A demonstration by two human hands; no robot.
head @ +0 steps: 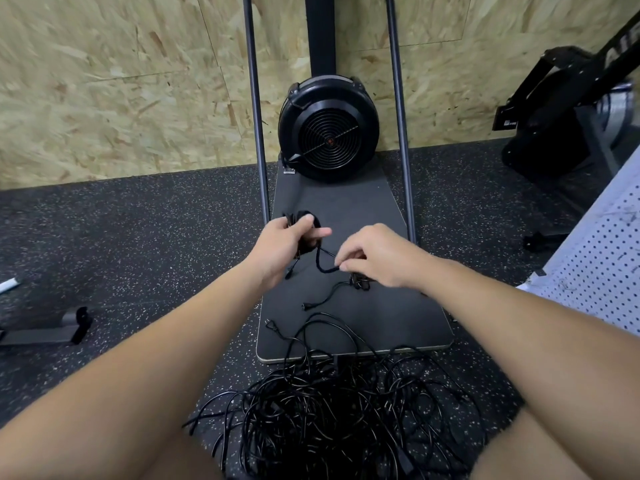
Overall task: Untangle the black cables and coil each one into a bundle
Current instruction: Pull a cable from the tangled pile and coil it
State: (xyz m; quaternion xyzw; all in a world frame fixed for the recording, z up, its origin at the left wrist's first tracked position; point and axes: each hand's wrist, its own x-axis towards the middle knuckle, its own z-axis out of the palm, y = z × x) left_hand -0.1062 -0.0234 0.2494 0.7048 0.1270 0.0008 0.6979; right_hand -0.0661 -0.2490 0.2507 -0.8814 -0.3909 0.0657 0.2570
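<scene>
My left hand (289, 245) grips a coiled black cable bundle (309, 220); my right hand (375, 256) pinches its loose end above the dark grey platform (398, 306). Tangled black cables (329, 410) cover the speckled rubber floor (121, 237) at the platform's near edge, below a chipboard wall (104, 81).

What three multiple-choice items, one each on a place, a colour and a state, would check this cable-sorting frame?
1. Where does the big tangle of cables lie?
A. On the speckled floor, near the person
B. On top of the fan housing
C. Hung on the wall

2. What colour is the centre of the round fan?
A. Blue
B. Orange
C. White

3. What is the left hand doing?
A. Lying flat on the floor
B. Hanging idle
C. Gripping a coiled cable bundle

Answers: 1 A, the pile spreads over the floor at the near edge of the black platform. 2 B, an orange hub shows behind the grille. 3 C, its fingers curl round the coil while the right hand pinches the cable's loose end.
</scene>
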